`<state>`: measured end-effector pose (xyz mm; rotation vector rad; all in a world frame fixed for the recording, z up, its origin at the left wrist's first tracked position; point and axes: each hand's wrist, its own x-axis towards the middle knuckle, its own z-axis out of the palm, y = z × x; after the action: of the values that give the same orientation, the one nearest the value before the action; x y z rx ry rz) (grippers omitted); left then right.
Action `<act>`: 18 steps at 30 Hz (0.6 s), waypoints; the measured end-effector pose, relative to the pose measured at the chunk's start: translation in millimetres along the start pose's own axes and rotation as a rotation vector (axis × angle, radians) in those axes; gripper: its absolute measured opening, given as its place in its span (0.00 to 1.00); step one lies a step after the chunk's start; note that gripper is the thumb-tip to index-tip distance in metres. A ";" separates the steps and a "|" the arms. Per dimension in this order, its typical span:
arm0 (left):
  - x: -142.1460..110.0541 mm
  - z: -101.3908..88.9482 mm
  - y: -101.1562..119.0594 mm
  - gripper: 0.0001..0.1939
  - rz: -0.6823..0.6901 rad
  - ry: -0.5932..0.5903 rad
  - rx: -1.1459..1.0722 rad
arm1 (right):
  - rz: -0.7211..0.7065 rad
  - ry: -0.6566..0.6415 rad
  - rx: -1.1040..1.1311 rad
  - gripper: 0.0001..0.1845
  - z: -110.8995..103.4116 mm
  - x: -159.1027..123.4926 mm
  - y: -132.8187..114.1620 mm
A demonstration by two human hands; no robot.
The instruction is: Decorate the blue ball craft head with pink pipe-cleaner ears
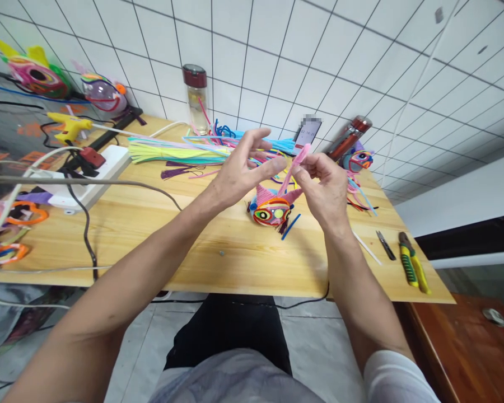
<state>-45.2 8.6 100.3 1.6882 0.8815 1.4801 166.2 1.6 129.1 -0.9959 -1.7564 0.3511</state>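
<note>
Pinched between the fingers of my right hand [325,187] is a pink pipe cleaner [296,159], bent over at its top end. My left hand [254,168] is raised just left of it, fingers apart and holding nothing that I can see. Below both hands sits a small animal-face ornament [273,210] with pink pointed ears, orange outlines and yellow-green round eyes. A short blue pipe cleaner piece [291,226] lies at its right side. Behind my left hand spreads a bundle of yellow-green pipe cleaners [172,152].
Pliers [414,263] and small snips [385,245] lie at the right. A glass bottle [196,101], a phone [307,136] and a red-brown flask [349,137] stand at the back. Leftward are a yellow glue gun [69,126], a power strip [90,179] and loose cables.
</note>
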 end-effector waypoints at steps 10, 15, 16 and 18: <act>-53.6 10.7 -40.9 0.67 -0.304 -0.223 -0.022 | -0.018 0.031 -0.013 0.21 -2.8 14.0 -1.2; -60.6 23.6 -47.2 0.57 -0.363 -0.220 -0.067 | -0.010 0.035 -0.069 0.21 1.7 27.7 6.7; -61.2 25.0 -49.6 0.53 -0.349 -0.212 -0.056 | -0.007 0.033 -0.078 0.20 3.1 30.6 8.5; -61.8 26.4 -54.3 0.48 -0.314 -0.195 -0.022 | -0.005 0.026 -0.098 0.18 5.6 35.2 11.1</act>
<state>-27.7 -18.4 20.1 1.5641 0.9681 1.0932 162.2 36.4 142.0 -1.0609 -1.7664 0.2491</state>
